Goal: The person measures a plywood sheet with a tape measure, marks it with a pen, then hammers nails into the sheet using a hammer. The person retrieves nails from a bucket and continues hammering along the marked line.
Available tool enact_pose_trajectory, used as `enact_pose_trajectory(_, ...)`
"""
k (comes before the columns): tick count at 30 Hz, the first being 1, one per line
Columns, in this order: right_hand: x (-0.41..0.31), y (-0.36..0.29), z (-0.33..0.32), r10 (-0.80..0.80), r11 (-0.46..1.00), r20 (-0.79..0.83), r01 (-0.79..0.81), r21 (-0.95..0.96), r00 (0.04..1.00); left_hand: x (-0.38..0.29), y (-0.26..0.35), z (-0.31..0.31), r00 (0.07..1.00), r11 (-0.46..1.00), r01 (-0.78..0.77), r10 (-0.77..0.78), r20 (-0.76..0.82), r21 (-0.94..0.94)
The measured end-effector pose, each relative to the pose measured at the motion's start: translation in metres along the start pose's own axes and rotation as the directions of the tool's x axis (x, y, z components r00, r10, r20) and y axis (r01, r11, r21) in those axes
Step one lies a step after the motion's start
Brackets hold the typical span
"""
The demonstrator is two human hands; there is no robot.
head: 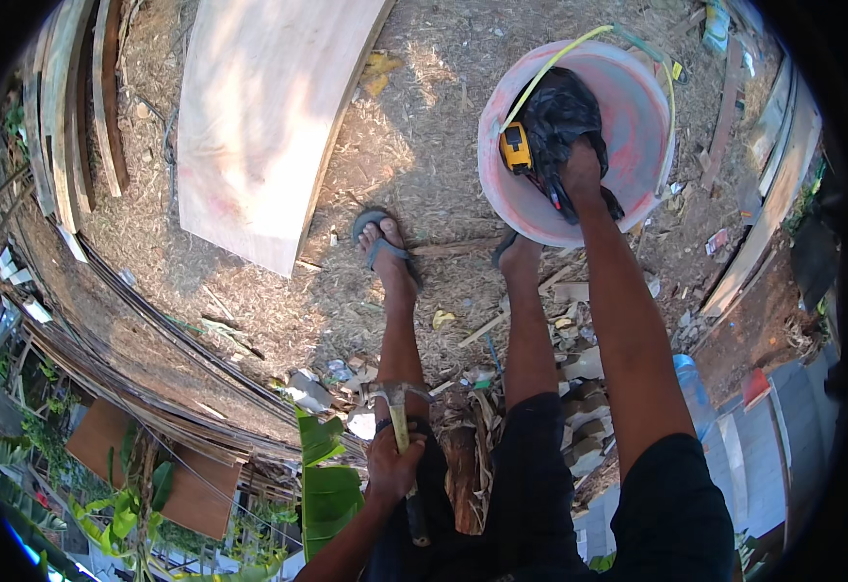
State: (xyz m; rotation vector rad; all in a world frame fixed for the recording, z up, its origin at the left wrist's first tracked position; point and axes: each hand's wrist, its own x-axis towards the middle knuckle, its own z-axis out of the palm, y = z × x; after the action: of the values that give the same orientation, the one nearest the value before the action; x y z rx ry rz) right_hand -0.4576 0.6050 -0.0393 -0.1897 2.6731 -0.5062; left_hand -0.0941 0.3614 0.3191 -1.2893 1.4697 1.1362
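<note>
My left hand is closed around the shaft of a claw hammer, near my left thigh, with the metal head pointing away from me. My right arm reaches into a pinkish-white plastic bucket with a yellow-green handle. Inside it, my right hand is at a black plastic bag; the fingers are partly hidden, so their grip cannot be made out. A yellow and black tape measure lies beside the bag, against the bucket's left wall.
A pale wooden board lies on the ground ahead, left of the bucket. Timber planks lie at the far left, and more planks at the right. Offcuts and litter are scattered near my sandalled feet. A clear plastic bottle is beside my right arm.
</note>
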Motion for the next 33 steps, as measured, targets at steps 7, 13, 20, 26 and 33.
enact_pose_trajectory(7, -0.003, -0.006, -0.004, 0.008, 1.0, -0.077, -0.007, 0.011, 0.997, 0.0, 0.002, -0.001, 1.0, 1.0, 0.022, -0.022, -0.018, 0.008)
enact_pose_trajectory(13, -0.006, -0.014, -0.035, 0.217, 0.958, -0.034, -0.206, 0.198, 0.976, -0.001, 0.0, -0.006, 1.0, 0.997, 0.021, -0.022, -0.009, -0.079)
enact_pose_trajectory(20, -0.016, -0.03, -0.091, 0.485, 0.499, 0.253, -0.503, 0.705, 0.837, -0.002, 0.006, -0.012, 0.998, 0.994, 0.055, -0.059, -0.038, -0.09)
enact_pose_trajectory(26, -0.036, -0.042, -0.134, 0.568, 0.269, 0.43, -0.652, 0.709, 0.702, -0.004, 0.007, -0.02, 0.998, 0.99, 0.041, -0.047, -0.045, -0.132)
enact_pose_trajectory(33, -0.068, -0.08, -0.188, 0.512, 0.163, 0.441, -0.588, 0.792, 0.737, -0.002, 0.02, -0.035, 0.999, 0.975, 0.011, -0.019, -0.032, -0.222)
